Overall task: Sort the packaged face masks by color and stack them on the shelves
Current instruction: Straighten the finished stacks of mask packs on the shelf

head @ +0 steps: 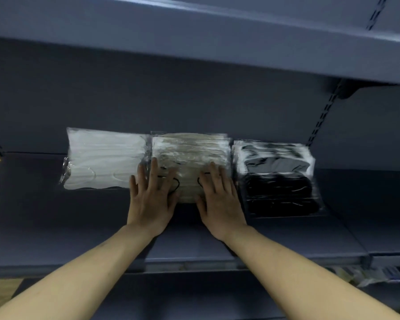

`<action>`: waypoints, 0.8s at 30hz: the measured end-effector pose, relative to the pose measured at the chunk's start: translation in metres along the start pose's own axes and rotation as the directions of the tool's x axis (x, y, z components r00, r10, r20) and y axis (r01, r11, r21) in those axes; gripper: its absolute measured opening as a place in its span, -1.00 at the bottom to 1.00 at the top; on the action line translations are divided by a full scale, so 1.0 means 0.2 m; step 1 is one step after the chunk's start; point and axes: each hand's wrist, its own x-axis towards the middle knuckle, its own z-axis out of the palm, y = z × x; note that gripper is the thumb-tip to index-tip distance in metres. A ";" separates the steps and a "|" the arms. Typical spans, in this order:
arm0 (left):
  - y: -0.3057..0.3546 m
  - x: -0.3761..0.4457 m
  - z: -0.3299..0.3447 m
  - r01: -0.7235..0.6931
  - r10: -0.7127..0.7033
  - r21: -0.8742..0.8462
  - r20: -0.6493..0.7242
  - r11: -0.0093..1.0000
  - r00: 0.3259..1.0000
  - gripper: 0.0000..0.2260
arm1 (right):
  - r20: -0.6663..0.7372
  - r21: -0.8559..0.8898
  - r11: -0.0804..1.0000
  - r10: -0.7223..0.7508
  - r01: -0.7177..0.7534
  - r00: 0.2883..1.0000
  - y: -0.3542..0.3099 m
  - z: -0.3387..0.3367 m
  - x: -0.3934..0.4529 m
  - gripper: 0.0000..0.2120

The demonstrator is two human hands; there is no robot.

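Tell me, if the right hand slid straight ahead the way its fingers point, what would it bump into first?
The right hand already lies flat on the beige mask stack, so it would push that stack first. Behind it stands the shelf's back wall, though how far back is hard to judge.

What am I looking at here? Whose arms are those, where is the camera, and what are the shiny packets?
There is no machine here. The arms belong to a person, and the one picture comes from a camera worn on that person's head, looking forward and down, so you see what they see. In front is a blue-grey shelf with another shelf above it. On it sit three piles of face masks in clear plastic bags: a white pile on the left, a beige pile in the middle, a black pile on the right. The left hand and right hand lie flat, fingers straight, on the front of the beige pile. Nothing is gripped; the hands just rest on the pile.
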 end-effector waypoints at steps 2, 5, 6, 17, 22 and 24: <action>0.02 0.00 -0.01 -0.047 0.047 0.014 -0.050 0.999 0.998 -0.46 | -0.018 -0.023 0.998 -0.059 0.058 0.998 0.06 -0.03 -0.04 -0.42; 0.14 -0.01 -0.01 -0.147 0.146 0.000 -0.082 0.989 0.986 -0.48 | -0.092 -0.099 0.995 -0.019 0.010 0.996 0.27 -0.08 -0.12 -0.41; 0.22 -0.01 -0.01 -0.175 0.174 -0.009 -0.071 0.985 0.982 -0.48 | -0.091 -0.114 0.993 0.021 -0.031 0.996 0.36 -0.10 -0.15 -0.40; 1.02 0.09 0.11 -0.171 0.160 0.048 0.175 0.984 0.971 -0.10 | -0.070 -0.055 0.977 0.201 -0.205 0.977 1.05 -0.28 -0.37 -0.18; 1.10 0.13 0.14 -0.088 0.075 0.109 0.122 0.990 0.990 -0.17 | -0.014 0.144 0.950 0.281 -0.276 0.960 1.16 -0.26 -0.37 -0.04; 1.12 0.14 0.15 -0.075 0.065 0.085 0.119 0.994 0.991 -0.20 | 0.014 0.200 0.940 0.279 -0.276 0.960 1.16 -0.26 -0.34 -0.04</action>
